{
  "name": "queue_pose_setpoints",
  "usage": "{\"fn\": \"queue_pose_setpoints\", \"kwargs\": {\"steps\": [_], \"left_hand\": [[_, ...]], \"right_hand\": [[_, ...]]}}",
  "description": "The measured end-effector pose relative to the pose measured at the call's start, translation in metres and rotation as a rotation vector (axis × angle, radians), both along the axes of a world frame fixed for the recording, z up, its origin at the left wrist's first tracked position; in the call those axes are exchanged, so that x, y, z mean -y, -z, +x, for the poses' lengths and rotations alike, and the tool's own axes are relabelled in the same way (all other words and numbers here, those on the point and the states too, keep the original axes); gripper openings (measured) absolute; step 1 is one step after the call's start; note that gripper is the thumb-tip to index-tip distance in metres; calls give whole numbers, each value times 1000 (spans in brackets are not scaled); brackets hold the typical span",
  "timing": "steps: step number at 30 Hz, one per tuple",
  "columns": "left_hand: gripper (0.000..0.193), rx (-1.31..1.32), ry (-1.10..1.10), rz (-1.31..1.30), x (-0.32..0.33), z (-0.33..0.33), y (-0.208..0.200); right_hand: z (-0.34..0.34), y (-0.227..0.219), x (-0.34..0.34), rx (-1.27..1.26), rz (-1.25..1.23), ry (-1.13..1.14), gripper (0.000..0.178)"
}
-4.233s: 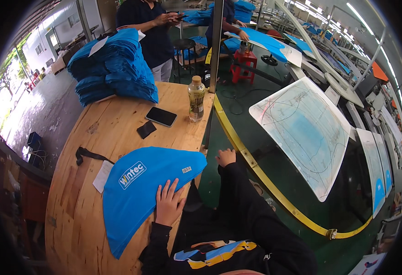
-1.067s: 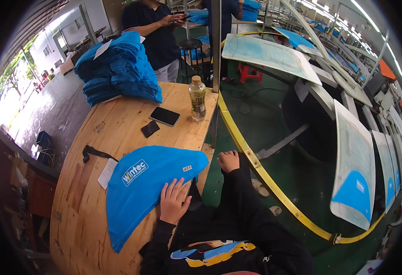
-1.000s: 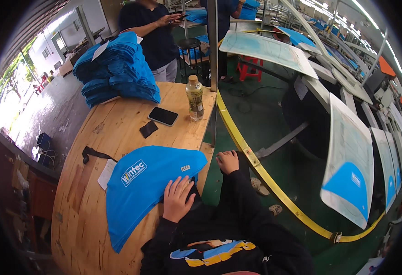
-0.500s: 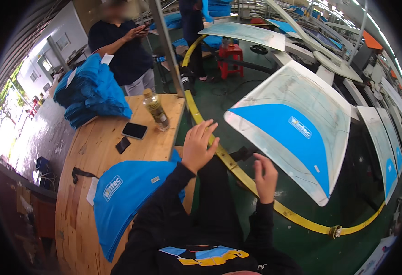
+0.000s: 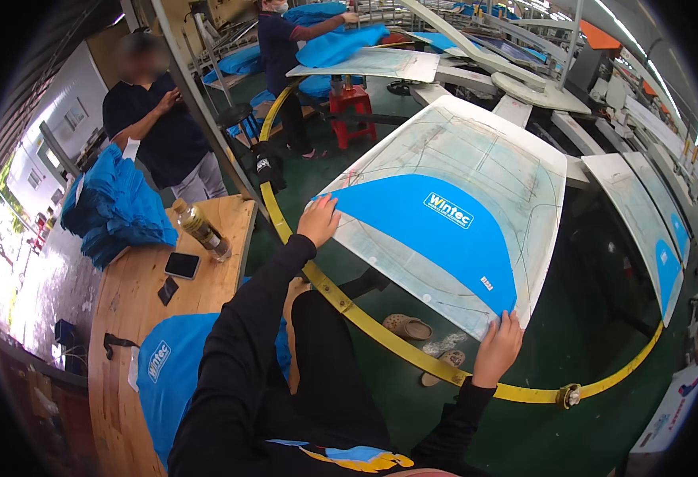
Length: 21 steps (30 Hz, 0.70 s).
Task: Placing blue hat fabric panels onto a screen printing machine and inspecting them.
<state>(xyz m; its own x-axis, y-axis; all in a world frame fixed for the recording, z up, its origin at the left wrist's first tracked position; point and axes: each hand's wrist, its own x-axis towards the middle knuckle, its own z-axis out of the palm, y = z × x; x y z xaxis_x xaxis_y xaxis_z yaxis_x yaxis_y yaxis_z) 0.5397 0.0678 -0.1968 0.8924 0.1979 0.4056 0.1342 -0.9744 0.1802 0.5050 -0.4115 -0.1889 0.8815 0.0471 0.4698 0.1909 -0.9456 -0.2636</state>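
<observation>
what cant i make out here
Head view: part of the blue cloth on the wooden table, hidden by the left sleeve.
Head view: palms of the left hand and right hand, hidden by the hands' backs.
Head view: layers in the blue pile, too small to count.
Head view: white printed item, cut off by the picture's rim.

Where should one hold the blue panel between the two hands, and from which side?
Probably by its two pointed ends, from the near side: the blue panel lies flat on the white board, its long edge facing that side, the left hand and right hand at those ends.
</observation>
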Motion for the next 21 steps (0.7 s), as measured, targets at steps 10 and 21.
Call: {"fn": "queue_pose_setpoints", "kwargs": {"steps": [10, 21], "left_hand": [[31, -50, -142, -39, 0, 23, -21], [17, 235, 85, -602, -18, 36, -26]], "right_hand": [[28, -21, 9, -80, 166, 205, 24], [22, -52, -36, 32, 955, -297, 13]]}}
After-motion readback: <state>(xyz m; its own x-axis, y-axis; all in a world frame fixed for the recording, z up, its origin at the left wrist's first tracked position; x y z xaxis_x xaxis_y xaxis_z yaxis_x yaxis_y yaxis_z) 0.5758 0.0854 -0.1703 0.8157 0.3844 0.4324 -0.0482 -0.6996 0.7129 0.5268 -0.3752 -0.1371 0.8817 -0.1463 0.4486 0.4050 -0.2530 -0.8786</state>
